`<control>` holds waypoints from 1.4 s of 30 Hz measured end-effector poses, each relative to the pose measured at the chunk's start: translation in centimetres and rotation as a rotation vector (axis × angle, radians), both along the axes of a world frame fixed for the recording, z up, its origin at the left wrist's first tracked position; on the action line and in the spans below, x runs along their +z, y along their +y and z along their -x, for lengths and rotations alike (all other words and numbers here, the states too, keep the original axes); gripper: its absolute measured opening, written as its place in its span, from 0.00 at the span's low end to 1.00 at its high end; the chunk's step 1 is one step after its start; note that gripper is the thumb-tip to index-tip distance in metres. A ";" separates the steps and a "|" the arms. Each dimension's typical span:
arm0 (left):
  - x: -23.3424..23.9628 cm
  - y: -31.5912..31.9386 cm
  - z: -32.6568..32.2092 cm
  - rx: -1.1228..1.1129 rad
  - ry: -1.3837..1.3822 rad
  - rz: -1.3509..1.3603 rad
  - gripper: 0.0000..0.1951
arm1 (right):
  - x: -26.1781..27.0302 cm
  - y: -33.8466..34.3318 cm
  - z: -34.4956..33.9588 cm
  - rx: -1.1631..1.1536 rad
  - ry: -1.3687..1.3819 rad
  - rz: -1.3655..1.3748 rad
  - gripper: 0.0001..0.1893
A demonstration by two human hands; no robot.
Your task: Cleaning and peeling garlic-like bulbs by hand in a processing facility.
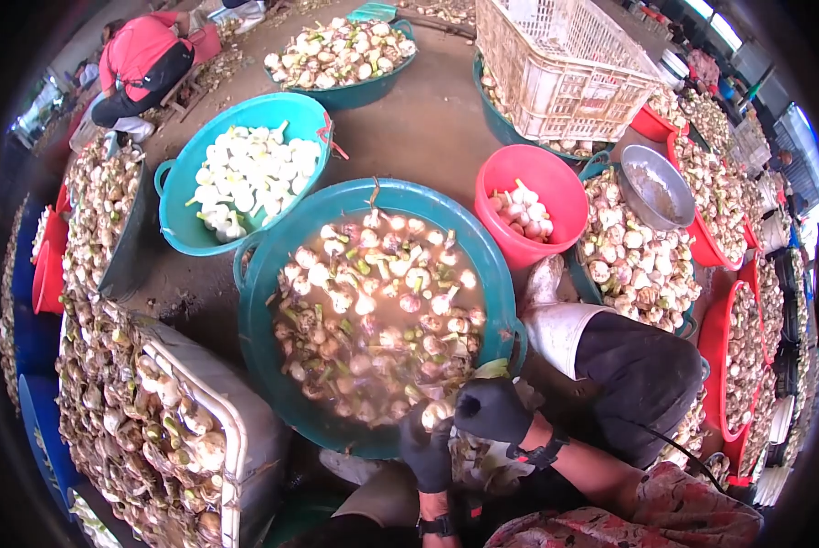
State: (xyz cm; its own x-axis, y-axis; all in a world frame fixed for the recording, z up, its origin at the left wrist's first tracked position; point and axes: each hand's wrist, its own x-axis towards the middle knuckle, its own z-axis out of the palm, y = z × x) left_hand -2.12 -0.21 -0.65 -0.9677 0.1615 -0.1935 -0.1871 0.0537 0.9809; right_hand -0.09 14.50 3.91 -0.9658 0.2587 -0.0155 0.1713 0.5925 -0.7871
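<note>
Both my hands wear dark gloves over the near rim of a large teal basin (265, 383). My left hand (426, 449) grips a pale garlic bulb (435, 415). Curled close beside that bulb is my right hand (493, 411); the glove hides whether anything is inside its fingers. A yellow-green strip of peel (493, 368) shows just behind it. Below my hands, loose garlic skins (481, 462) lie across my lap. Many garlic bulbs (365, 301) with short stems float in the basin's murky brown water (375, 335).
A turquoise tub (176, 222) of clean white bulbs touches the basin's far left. To the right stand a pink bucket (529, 253) with a few bulbs and a metal bowl (656, 185) on heaped garlic. A piled crate (258, 425) is at left. Another person (142, 58) sits beyond.
</note>
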 end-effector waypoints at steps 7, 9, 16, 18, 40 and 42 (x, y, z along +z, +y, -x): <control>2.1 -0.6 -0.1 -0.159 -0.259 -0.288 0.26 | -4.6 3.0 -0.5 -0.218 -0.113 0.198 0.08; 3.6 0.2 -0.1 -0.072 -0.408 -0.483 0.26 | -5.4 4.3 -0.9 -0.264 -0.183 0.129 0.05; 2.8 0.0 1.2 0.048 -0.482 -0.556 0.23 | 2.7 2.4 1.9 0.077 0.146 0.097 0.12; 3.5 0.3 1.6 0.000 -0.534 -0.632 0.21 | 2.0 1.7 2.0 0.106 0.142 0.085 0.11; 1.2 -0.2 -0.2 -0.113 -0.496 -0.421 0.17 | -0.2 1.3 -0.2 0.162 0.125 -0.035 0.07; 1.2 -0.2 -0.3 -0.112 -0.505 -0.423 0.16 | -0.1 1.1 -0.2 0.166 0.136 -0.072 0.06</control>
